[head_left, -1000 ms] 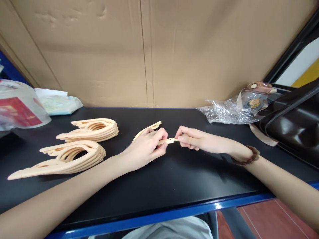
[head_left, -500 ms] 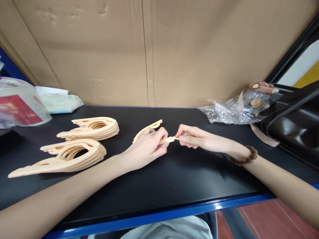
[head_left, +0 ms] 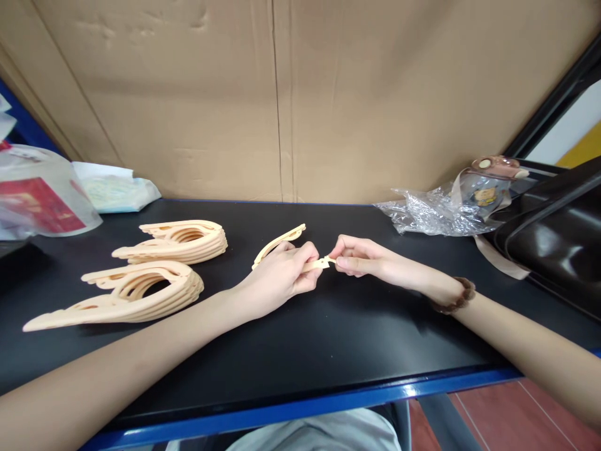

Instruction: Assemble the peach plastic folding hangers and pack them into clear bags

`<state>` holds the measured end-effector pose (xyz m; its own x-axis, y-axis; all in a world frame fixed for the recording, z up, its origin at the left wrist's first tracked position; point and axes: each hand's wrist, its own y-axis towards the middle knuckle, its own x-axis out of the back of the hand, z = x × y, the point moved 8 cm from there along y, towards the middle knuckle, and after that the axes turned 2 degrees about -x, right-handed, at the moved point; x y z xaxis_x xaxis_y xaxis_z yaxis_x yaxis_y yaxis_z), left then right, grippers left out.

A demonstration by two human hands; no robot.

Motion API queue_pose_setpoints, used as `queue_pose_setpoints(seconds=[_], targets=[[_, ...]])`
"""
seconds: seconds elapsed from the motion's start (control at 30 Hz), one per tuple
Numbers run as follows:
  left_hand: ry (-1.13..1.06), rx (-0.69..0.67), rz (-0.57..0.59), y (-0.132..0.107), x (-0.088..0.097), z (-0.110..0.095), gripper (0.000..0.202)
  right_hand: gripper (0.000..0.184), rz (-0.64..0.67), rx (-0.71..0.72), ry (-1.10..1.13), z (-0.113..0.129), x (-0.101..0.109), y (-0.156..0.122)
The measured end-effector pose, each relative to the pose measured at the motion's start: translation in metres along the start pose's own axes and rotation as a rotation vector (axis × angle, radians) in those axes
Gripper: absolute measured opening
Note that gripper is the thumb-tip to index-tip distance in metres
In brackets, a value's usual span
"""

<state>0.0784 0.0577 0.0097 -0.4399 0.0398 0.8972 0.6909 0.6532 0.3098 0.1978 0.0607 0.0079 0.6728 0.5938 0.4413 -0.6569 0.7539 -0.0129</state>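
Over the middle of the black tabletop, my left hand [head_left: 280, 275] is closed around a cream plastic folding hanger [head_left: 280, 244]. One arm of the hanger curves out behind the knuckles; the other end pokes out past the thumb toward the right. My right hand [head_left: 359, 257] pinches a thin cream part [head_left: 332, 259] at that end, probably the hook, between thumb and fingertips. The fingers hide most of it, so I cannot tell how it joins. To the left lie two stacks of similar folded cream hangers, a rear stack [head_left: 206, 241] and a front stack [head_left: 185, 294].
A clear plastic bag [head_left: 422, 213] lies at the back right beside a transparent bottle with a brown lid [head_left: 498, 166] and a shiny black bag [head_left: 558, 232]. At the back left are a tissue pack [head_left: 117, 191] and a whitish plastic container [head_left: 51, 194]. Cardboard [head_left: 188, 94] stands behind the table.
The view has shifted slightly, so things on the left appear a little further right. Both hands keep their grip; the right fingers have moved slightly closer to the left hand.
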Motion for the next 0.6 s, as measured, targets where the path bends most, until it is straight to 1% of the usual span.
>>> queue_pose_setpoints(seconds=[0.1,0.23,0.43,0.53,0.6], targets=[[-0.016,0.028,0.016,-0.001,0.001,-0.001,0.025,0.027,0.019,-0.002,0.001,0.0,-0.002,0.0],[0.01,0.026,0.042,-0.001,0.0,-0.003,0.026,0.027,0.032,-0.005,0.008,-0.001,-0.003,0.0],[0.031,0.01,0.006,-0.002,0.002,-0.006,0.024,0.026,0.021,-0.047,0.076,0.001,-0.007,-0.001],[0.039,-0.015,-0.009,-0.002,0.004,-0.009,0.024,0.025,0.03,-0.091,0.105,-0.001,-0.008,-0.001],[0.06,-0.043,-0.006,-0.002,0.004,-0.012,0.024,0.026,0.038,-0.087,0.107,-0.002,-0.008,0.0]])
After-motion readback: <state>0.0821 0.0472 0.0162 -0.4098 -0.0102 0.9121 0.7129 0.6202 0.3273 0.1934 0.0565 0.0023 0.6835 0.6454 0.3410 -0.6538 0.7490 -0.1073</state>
